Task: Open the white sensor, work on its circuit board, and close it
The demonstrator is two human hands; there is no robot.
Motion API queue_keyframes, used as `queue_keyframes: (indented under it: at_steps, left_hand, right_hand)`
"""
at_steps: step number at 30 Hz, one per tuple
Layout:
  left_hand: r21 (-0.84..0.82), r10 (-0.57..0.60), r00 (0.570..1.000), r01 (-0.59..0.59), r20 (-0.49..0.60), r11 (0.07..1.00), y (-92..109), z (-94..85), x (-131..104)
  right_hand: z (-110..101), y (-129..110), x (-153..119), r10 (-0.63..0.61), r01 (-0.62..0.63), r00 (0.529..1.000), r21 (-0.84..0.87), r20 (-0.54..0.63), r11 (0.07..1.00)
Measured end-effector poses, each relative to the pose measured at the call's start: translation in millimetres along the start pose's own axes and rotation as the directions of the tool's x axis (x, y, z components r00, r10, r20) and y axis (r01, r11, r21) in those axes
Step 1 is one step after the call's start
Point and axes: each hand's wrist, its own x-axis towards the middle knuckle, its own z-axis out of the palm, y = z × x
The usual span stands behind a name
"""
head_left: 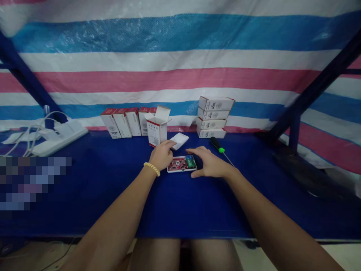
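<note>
A small white casing with a red circuit board (177,163) and a green-and-blue battery pack (190,162) exposed lies on the blue table. My left hand (162,155) is at its left end, the index finger stretched toward a white cover (180,140) just behind. The left thumb side overlaps the casing's corner; whether it presses there is unclear. Around the casing's right end, my right hand (208,162) is open, thumb and fingers spread apart. Beyond the right hand lies a screwdriver (217,144) with a black-and-green handle.
Behind my left hand stands an opened carton (157,131), flaps up. A row of red-and-white boxes (121,123) stands left of it. Several similar boxes (213,114) are stacked at the back right. A power strip (63,138) with cables lies at the left.
</note>
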Motion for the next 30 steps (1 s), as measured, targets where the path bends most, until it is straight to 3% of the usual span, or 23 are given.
queue_keyframes:
  at_steps: [4,15,30]
  left_hand:
    - [0.024,-0.017,0.998,0.015,0.066,1.000,-2,3.7,1]
    - [-0.084,-0.138,0.990,0.136,-0.016,0.987,6,0.1,4]
    - [-0.196,-0.044,0.971,-0.003,-0.236,0.981,9,0.0,-1]
  right_hand:
    - [-2,2,0,0.002,-0.002,1.000,-0.016,0.016,1.000]
    - [4,5,5,-0.054,0.056,0.993,0.016,-0.106,0.998]
    - [2,2,5,-0.032,0.031,0.997,-0.009,-0.076,0.999]
